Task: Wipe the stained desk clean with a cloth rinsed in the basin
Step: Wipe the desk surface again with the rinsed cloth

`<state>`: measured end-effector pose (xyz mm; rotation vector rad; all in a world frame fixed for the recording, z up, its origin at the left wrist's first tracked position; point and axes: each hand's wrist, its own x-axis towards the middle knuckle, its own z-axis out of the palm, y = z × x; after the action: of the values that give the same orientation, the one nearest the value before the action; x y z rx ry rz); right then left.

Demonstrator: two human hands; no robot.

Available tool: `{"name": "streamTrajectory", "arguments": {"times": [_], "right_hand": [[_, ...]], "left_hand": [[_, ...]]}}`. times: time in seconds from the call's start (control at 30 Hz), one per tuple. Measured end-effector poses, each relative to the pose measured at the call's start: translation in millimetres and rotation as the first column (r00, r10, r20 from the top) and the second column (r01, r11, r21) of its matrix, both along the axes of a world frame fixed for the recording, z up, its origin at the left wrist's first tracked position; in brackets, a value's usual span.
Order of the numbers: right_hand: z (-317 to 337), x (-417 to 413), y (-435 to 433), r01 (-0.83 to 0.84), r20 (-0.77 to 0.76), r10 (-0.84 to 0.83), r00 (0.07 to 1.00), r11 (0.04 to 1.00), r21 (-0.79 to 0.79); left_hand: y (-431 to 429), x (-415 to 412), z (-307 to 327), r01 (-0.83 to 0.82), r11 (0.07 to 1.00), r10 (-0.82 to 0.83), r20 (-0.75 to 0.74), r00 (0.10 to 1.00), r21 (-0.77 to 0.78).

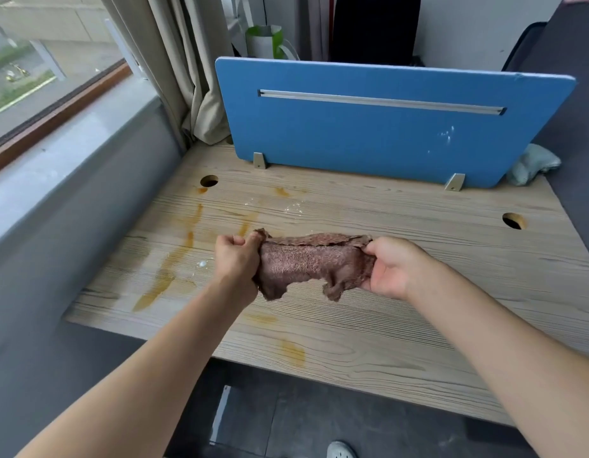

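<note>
Brown cloth (314, 262) stretched between two grips over the stained desk (418, 309).

The left grip (235, 259) was curled round the cloth's left end, and the right grip (390, 269) pinched its right end, so the cloth hung over the middle of the desk. Orange-brown stains (187, 239) streaked the desk's left side and near edge. A blue divider panel (385, 137) stood along the far edge, with a pale green rag (534, 163) at its right end.

The left hand (235, 262), right hand (390, 269) and forearms (161, 352) are bare; the perforated shoe (341, 450) is grey.
</note>
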<state>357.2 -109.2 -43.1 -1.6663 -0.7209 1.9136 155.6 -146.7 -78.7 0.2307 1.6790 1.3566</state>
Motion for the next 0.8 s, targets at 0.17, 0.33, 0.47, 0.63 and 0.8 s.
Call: {"name": "streamTrajectory", "arguments": {"times": [0.17,0.33,0.47,0.63,0.8], "right_hand": [[-21,16,5,-0.033,0.063,0.037,0.997,0.998,-0.062],[-43,38,10,0.043,0.002,-0.043,0.999,0.999,-0.003],[-41,50,8,-0.267,0.099,0.249,0.963,0.931,0.250],[-48,50,11,-0.763,0.760,0.406,0.507,0.621,0.177],[-64,45,2,-0.667,0.624,0.394,0.675,0.687,0.288]], "left_hand": [[-2,10,2,0.169,0.986,-0.166,0.180,0.970,0.003],[-18,20,4,0.294,0.948,-0.312,0.172,0.934,0.124],[-21,16,3,0.459,0.887,-0.453,-0.109,0.885,0.040],[-19,23,1,0.549,0.774,-0.595,-0.661,0.458,-0.316],[-27,15,-16,0.558,0.750,-0.643,-0.592,0.487,-0.355]]}}
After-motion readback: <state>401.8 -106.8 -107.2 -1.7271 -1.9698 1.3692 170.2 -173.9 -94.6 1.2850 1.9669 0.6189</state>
